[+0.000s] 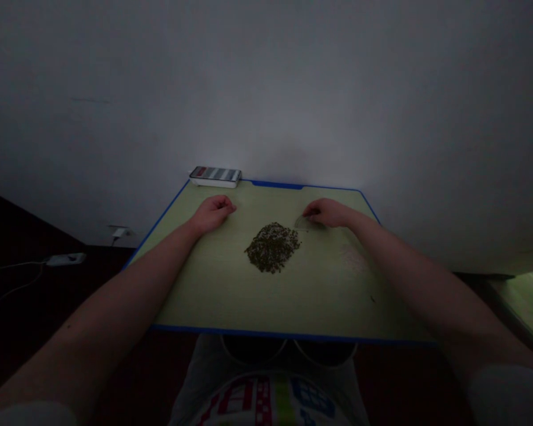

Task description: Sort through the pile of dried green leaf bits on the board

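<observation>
A loose pile of small dark grains or bits (pixel 273 248), too fine to tell their kind, lies in the middle of the pale board-like table (pixel 222 302). My left hand (pixel 214 213) rests to the left of the pile, apart from it, with fingers curled in; whether anything is inside them is hidden. To the right of the pile, my right hand (pixel 326 213) is closed, its fingertips pinched on a small clear, see-through thing (pixel 299 222). That thing reaches toward the pile's upper right edge; its exact kind cannot be made out in the dim light.
A phone (pixel 215 173) lies on a white box (pixel 214 183) at the table's back left corner. The wall (pixel 270 89) stands right behind the table's blue edge. At the left are a plugged-in charger (pixel 121 232) and a power strip (pixel 66 259) with cables.
</observation>
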`<state>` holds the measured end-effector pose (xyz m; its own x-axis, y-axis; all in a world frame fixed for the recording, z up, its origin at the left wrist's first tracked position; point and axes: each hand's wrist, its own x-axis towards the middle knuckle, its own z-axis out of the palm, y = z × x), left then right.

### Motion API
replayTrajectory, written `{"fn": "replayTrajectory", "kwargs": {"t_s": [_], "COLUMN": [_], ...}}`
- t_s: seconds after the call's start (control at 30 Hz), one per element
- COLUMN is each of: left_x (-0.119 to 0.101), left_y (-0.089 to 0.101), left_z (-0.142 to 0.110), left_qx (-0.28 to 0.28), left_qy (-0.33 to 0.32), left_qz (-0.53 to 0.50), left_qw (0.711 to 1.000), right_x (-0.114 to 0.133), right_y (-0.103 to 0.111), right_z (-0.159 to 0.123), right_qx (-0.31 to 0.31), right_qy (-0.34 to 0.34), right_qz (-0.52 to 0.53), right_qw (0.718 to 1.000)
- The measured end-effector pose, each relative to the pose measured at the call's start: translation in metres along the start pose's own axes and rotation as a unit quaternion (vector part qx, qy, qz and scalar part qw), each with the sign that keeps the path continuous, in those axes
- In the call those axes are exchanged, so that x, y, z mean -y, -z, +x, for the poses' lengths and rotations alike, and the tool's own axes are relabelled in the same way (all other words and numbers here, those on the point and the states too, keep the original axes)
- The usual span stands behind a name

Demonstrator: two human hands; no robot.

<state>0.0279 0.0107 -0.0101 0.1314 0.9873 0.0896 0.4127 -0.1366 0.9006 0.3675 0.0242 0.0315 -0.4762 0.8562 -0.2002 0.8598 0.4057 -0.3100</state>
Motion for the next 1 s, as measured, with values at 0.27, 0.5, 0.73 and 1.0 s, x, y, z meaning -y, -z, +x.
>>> {"fn": "replayTrajectory", "kwargs": {"t_s": [0.27, 0.5, 0.73, 1.0], "left_x": [-0.006, -0.001, -0.004, -0.002], "left_y": [-0.001, 0.001, 0.003, 0.004], "left_z": [-0.003, -0.001, -0.003, -0.003], "left_qx": [0.001, 0.000, 0.009, 0.012], "left_qy": [0.005, -0.007, -0.009, -0.008], "left_qz": [0.003, 0.017, 0.033, 0.023], "left_qw": [1.000, 1.000, 0.999, 1.000], "right_x": [0.021, 0.027, 0.024, 0.026], "right_y": [-0.005, -0.019, -0.021, -0.021], "right_z": [-0.037, -0.062, -0.067, -0.073], "right_qx": [-0.044, -0.090, -0.068, -0.059], "right_qy": [-0.085, -0.114, -0.113, -0.106], "right_qz": [-0.042, -0.057, -0.058, -0.027], "right_qw": [0.995, 0.988, 0.990, 0.992]}}
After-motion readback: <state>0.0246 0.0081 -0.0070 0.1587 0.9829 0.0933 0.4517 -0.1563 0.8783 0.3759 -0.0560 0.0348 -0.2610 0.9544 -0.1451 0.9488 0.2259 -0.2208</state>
